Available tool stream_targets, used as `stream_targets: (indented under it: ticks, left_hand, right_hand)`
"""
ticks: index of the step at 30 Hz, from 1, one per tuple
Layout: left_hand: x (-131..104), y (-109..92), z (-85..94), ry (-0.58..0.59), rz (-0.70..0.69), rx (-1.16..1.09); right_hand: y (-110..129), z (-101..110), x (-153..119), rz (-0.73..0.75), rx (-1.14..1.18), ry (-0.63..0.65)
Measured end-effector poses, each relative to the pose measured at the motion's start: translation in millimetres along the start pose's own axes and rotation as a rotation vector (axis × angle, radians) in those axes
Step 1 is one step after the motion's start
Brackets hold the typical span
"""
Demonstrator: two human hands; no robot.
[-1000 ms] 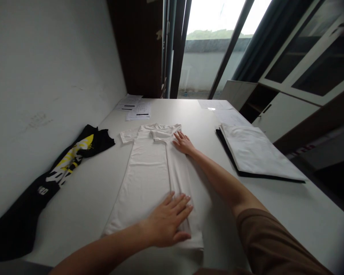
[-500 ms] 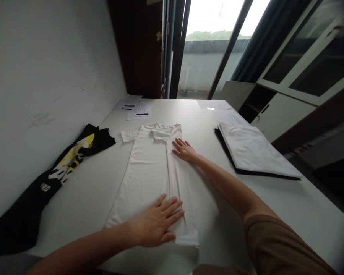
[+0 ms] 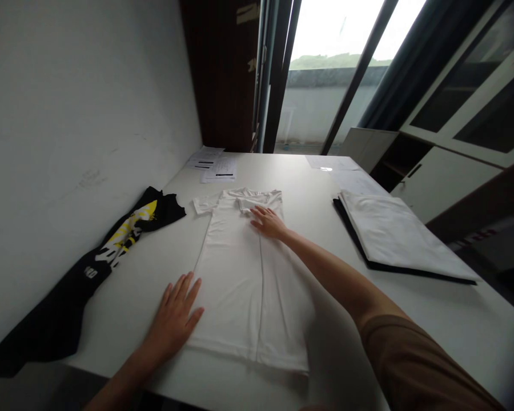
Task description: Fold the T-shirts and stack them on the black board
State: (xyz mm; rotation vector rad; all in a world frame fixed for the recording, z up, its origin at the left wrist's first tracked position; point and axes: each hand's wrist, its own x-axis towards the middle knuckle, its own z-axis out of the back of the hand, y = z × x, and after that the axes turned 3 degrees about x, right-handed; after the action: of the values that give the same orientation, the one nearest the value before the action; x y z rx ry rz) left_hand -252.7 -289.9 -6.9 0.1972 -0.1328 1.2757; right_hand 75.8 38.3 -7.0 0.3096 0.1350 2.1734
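Observation:
A white T-shirt [image 3: 235,274] lies on the white table, its collar toward the window and its hem toward me. Its right side is folded inward lengthwise, with that short sleeve laid over the front; the left sleeve sticks out to the side. My right hand [image 3: 269,222] rests flat on the folded part near the sleeve, fingers spread. Beside the shirt's lower left edge, my left hand [image 3: 173,314] lies open, fingers stretched forward, with the thumb at the cloth. Neither hand grips anything.
Along the wall on the left lies a black garment [image 3: 111,251] with yellow and white print. Folded white cloth [image 3: 402,231] rests on black cloth [image 3: 420,274] at the right. Paper sheets [image 3: 218,168] lie at the far left, more papers [image 3: 332,164] at the far right.
My left hand has moved left, off the middle of the shirt to its left edge. My right hand has slid inward onto the folded sleeve area. The view has shifted slightly.

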Motion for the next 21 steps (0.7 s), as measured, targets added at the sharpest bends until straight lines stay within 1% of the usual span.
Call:
stream_targets:
  ticks: [4,7,10,14,16,19,21]
  left_hand:
    - [-28,1,5.0,0.011,-0.004,0.05]
    - [-35,-1,10.6,0.012,-0.011,0.044]
    - [-36,0,13.1,0.01,-0.004,0.031]
    - [-34,-2,12.9,0.012,0.011,0.022]
    - [-32,-4,12.6,0.006,0.022,0.016]
    - [-26,-9,12.3,-0.013,0.01,-0.003]
    - [-21,-12,12.1,-0.022,-0.009,-0.016]
  right_hand:
    - [14,-12,29,-0.008,-0.01,0.078]
    - [19,-17,46,-0.048,-0.014,0.039]
    - [23,-18,62,-0.083,0.001,-0.034]
    - [30,-20,79,-0.113,0.021,-0.037]
    - [35,-20,88,-0.189,0.034,-0.031]
    - [41,-17,104,-0.345,0.06,-0.035]
    - [44,-15,115,-0.404,0.053,-0.048]
